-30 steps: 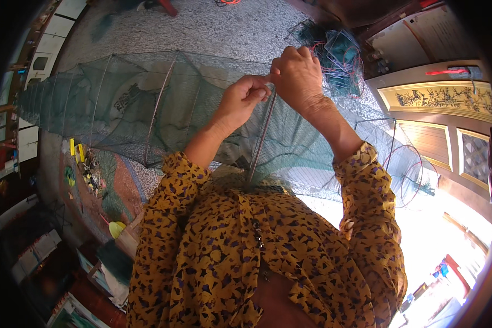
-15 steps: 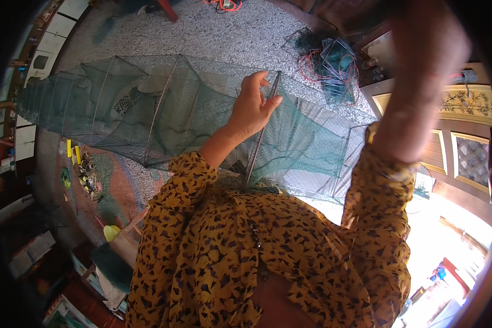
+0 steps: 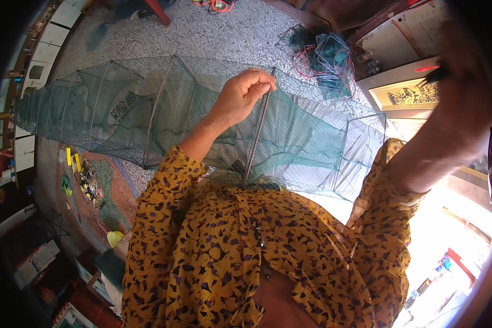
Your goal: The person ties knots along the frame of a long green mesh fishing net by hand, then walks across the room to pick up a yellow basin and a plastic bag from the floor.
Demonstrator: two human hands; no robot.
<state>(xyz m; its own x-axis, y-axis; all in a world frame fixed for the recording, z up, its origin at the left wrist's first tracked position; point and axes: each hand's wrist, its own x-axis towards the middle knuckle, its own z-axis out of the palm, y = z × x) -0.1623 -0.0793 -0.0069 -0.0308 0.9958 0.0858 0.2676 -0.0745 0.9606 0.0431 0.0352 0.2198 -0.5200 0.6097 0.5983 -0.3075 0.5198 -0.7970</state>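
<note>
A long green mesh cage net (image 3: 120,109) with several crosswise metal frames stretches across the view in front of me. My left hand (image 3: 246,93) pinches the top of a metal frame rod (image 3: 254,142), where mesh gathers at the fingertips. My right hand (image 3: 454,82) is raised at the upper right, beside the wall, dark and smeared; its fingers, and anything in them, cannot be made out.
Bunched green nets with red cord (image 3: 328,68) lie on the speckled floor (image 3: 213,35) at upper right. An orange cable (image 3: 218,5) and a red post (image 3: 161,13) are at the top. A gold-framed panel (image 3: 404,95) is at right; small items (image 3: 90,186) lie at lower left.
My right hand has left the rod top and swung up and to the right. My left hand loosened, then closed again at the rod's top.
</note>
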